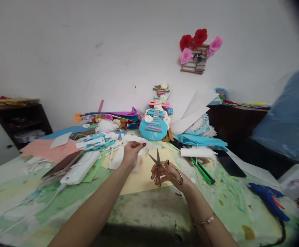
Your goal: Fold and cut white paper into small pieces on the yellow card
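Note:
My left hand (133, 152) pinches a piece of white paper (149, 148) between thumb and fingers, above the middle of the table. To its right, my right hand (168, 173) holds gold-handled scissors (158, 160), fingers in the loops. The blades are spread apart and point up and left, just below the white paper, with a small gap between them. Beneath both hands lies a cream sheet (141, 180). More white paper (117, 159) rests behind my left wrist.
Left are a white power bank (81, 167) with a cable and a phone (62, 165). Right are a green cutter (202, 171), a white roll (197, 152), a black phone (229, 163) and a blue glue gun (269, 200). A blue paper guitar shape (153, 129) stands behind.

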Motion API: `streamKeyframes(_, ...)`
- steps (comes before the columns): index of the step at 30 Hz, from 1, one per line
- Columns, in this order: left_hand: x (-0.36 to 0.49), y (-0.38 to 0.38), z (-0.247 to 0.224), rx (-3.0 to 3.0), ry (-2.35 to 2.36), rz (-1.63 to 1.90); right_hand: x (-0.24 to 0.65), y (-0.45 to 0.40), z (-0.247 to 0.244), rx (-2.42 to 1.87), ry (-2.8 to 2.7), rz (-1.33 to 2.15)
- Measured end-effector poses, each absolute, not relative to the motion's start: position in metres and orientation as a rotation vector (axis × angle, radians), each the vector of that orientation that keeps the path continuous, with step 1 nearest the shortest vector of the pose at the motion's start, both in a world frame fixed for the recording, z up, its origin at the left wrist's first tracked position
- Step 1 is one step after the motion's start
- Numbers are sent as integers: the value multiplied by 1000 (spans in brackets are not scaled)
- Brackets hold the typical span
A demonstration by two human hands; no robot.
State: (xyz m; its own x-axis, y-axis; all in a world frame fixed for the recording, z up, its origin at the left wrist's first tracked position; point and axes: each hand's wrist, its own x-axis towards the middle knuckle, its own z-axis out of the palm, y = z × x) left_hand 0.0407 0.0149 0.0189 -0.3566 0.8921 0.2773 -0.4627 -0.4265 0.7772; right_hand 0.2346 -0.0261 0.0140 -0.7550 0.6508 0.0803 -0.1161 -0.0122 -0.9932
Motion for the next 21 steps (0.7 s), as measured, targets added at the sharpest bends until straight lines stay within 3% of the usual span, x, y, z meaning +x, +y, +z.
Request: streamKeyframes(21, 48, 5, 21, 1105, 785, 1628, 237, -23, 15, -472, -1669, 1690)
